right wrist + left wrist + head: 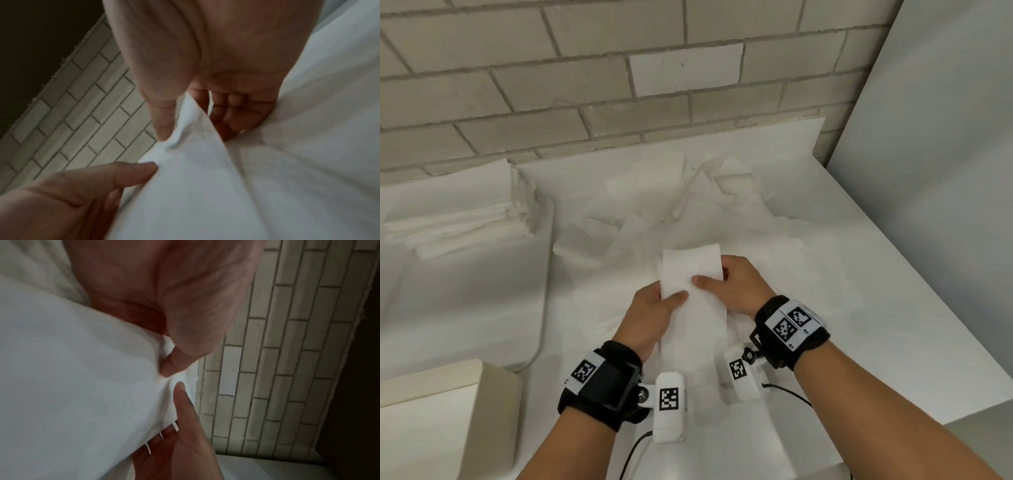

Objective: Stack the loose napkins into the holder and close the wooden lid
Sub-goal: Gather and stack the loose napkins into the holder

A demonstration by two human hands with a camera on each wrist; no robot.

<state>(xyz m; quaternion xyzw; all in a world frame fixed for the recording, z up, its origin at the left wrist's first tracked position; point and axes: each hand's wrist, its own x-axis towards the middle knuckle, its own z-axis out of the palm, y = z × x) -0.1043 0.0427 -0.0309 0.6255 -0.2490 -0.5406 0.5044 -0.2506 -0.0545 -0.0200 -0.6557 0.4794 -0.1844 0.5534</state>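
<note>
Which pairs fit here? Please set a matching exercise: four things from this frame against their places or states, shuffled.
Things:
1. held napkin
2. neat napkin stack
3. loose napkins
4. pale box

Places or states:
A. scattered mid-table, beyond the hands
B. near left corner
C. pinched by the left hand and right hand
D. far left, by the brick wall

Pairs: 1-C, 2-D, 3-A, 4-B

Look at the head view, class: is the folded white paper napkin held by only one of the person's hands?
No: the left hand and the right hand both pinch the folded white paper napkin, thumbs on top.
</note>
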